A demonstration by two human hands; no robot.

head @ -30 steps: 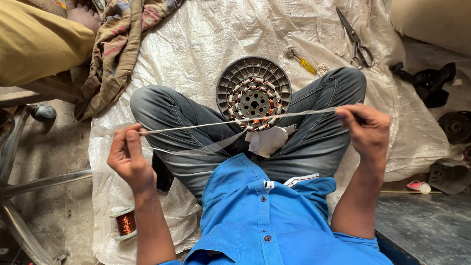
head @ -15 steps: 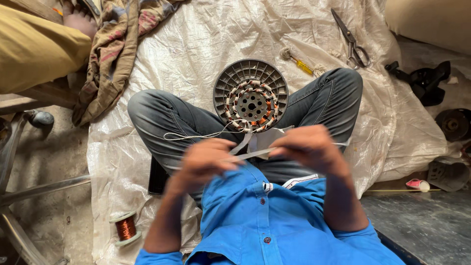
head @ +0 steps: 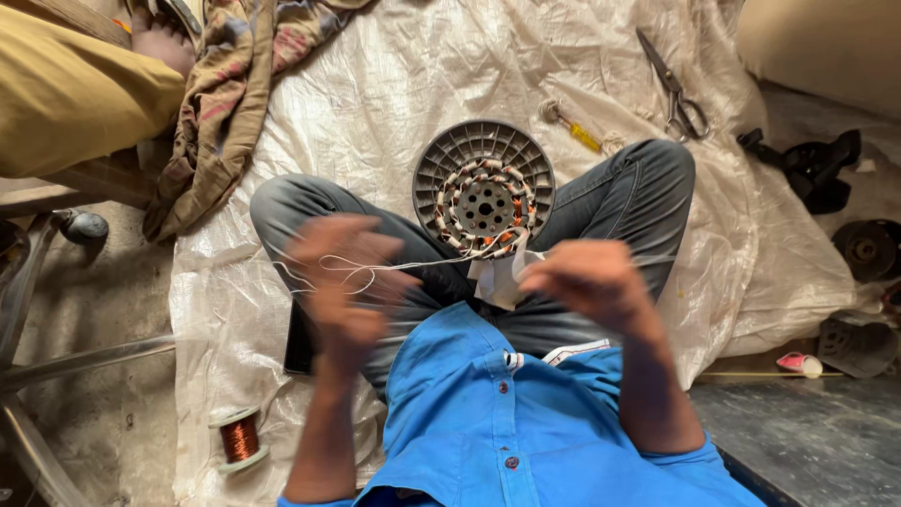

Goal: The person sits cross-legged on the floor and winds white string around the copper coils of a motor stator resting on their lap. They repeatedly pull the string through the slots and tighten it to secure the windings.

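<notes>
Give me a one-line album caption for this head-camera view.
Cross-legged on a white sheet, blurred left hand and right hand work pale thread at a round wound motor stator.

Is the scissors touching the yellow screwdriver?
Apart. The head view shows bare white sheet between the scissors and the screwdriver.

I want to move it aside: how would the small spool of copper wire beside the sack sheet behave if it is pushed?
The spool of copper wire stands on a flat flange, so a low push would probably slide it. A higher push might tip it, and on its side the round flanges would likely let it roll. It looks small but tightly wound, so perhaps heavy for its size.
</notes>
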